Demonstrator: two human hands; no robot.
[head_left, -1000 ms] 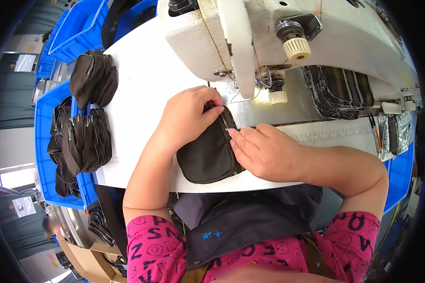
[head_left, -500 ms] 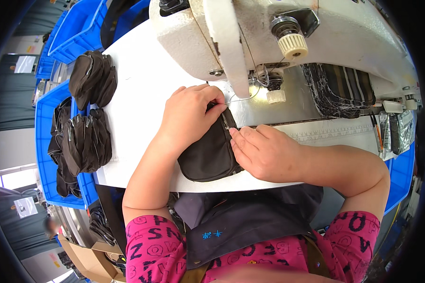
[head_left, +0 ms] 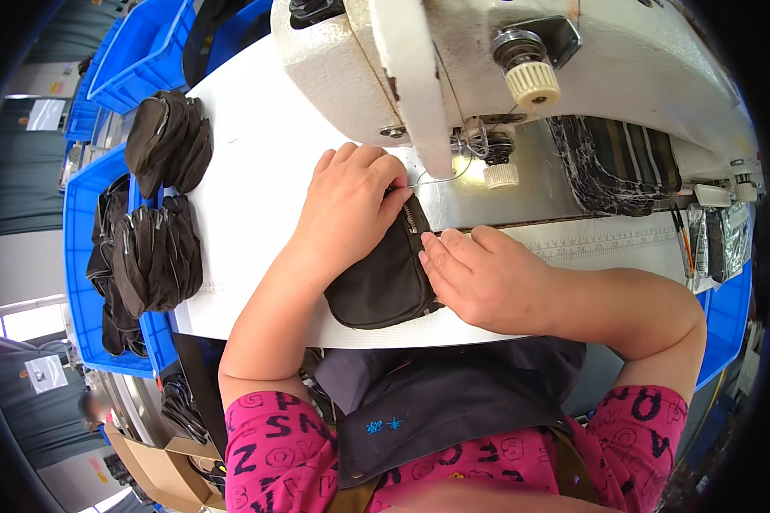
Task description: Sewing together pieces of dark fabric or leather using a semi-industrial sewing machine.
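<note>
Dark pouch point(head_left: 376, 286) at the sewing machine point(head_left: 334, 85)

The pouch lies on the white table point(head_left: 252, 179), at its near edge and just before the machine, with its zip point(head_left: 411, 219) facing up along the right side. The left hand point(head_left: 349, 203) is at the pouch's top end, its thumb and forefinger closed together on the edge there, the other fingers loosely curled. The right hand point(head_left: 488, 280) has its fingers bunched, tips against the pouch's right edge beside the zip; whether they pinch the cloth or only rest on it, one cannot tell.

A thread point(head_left: 447, 179) runs from the machine toward the left fingertips, over a shiny metal plate point(head_left: 466, 203). Right of the plate sits a stack of dark cloth point(head_left: 616, 162) with frayed edges. A ruler strip point(head_left: 607, 245) runs along the table below it, and near its far end are pens point(head_left: 684, 244) and clear packets point(head_left: 729, 244). On the left, two heaps of dark pouches point(head_left: 158, 256) stand one behind the other, by a blue bin point(head_left: 77, 256). The person wears a dark apron point(head_left: 462, 410) over a pink patterned top point(head_left: 274, 449).
</note>
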